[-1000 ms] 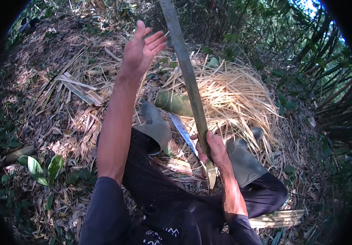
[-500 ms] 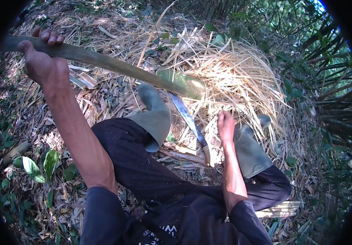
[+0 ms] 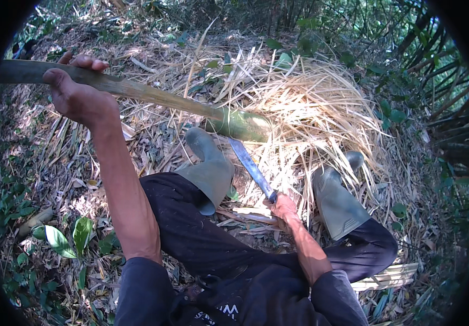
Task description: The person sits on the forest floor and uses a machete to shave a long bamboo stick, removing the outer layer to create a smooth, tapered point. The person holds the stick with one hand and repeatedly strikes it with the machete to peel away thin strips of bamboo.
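Note:
My left hand (image 3: 85, 98) grips a long greenish-brown bamboo pole (image 3: 136, 90), thumb below and fingers over the top. The pole slants down to the right, and its far end meets a thick green bamboo section (image 3: 242, 126) lying on the ground. My right hand (image 3: 283, 207) is closed around the handle of a machete (image 3: 249, 164). Its dark blade points up and left, the tip just below the green section. My fingers cover most of the handle.
Pale bamboo shavings (image 3: 321, 103) are heaped beyond and right of the green section. My left boot (image 3: 210, 168) and right boot (image 3: 337, 201) stand either side of the machete. Split strips (image 3: 386, 277) lie by my right leg. Leafy plants (image 3: 63, 239) grow at left, bamboo stems (image 3: 452, 103) at right.
My right hand has come down and left and taken hold of the machete handle. My left hand and the pole have shifted slightly right, uncovering more of the green section.

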Demonstrator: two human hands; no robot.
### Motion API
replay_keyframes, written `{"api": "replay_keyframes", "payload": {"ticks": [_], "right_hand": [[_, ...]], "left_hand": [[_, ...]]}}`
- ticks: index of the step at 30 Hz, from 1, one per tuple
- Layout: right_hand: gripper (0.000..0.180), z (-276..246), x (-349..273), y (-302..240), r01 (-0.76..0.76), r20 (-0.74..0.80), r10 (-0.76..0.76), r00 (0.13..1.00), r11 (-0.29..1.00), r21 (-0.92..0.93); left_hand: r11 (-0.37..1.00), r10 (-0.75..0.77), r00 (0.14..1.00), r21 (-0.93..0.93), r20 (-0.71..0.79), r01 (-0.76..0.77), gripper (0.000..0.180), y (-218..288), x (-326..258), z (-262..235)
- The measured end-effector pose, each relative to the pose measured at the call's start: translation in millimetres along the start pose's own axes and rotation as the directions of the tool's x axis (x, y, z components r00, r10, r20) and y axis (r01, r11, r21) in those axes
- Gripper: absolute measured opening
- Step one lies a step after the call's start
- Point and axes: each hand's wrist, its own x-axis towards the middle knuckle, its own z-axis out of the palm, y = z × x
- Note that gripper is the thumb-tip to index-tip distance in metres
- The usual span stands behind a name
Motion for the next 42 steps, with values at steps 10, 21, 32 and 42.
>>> {"api": "replay_keyframes", "payload": {"ticks": [10,21,32,42], "right_hand": [[0.03,-112.6,-167.2,-14.8,-0.124,0.192,-0.041,0.981,0.628,0.768],[0.035,-63.4,-202.9,-39.3,0.538,-0.668,-0.205,0.716,0.771,0.341],[0.027,-60.0,-191.8,-66.7,0.391,-0.555,-0.154,0.818,0.856,0.339],[0.022,-66.2,-184.0,-87.1,0.536,-0.55,-0.299,0.78,0.773,0.34]], "left_hand": [[0.977,-0.073,0.977,-0.184,0.2,0.11,0.056,7.5,-40.2,51.0],[0.998,0.063,0.861,-0.009,0.505,-0.068,0.07,-14.8,-85.9,82.1],[0.956,0.293,0.889,-0.12,0.351,-0.267,0.066,118.5,-31.7,72.0],[0.876,0.48,0.838,-0.2,0.261,-0.439,0.039,168.0,-42.9,46.3]]}}
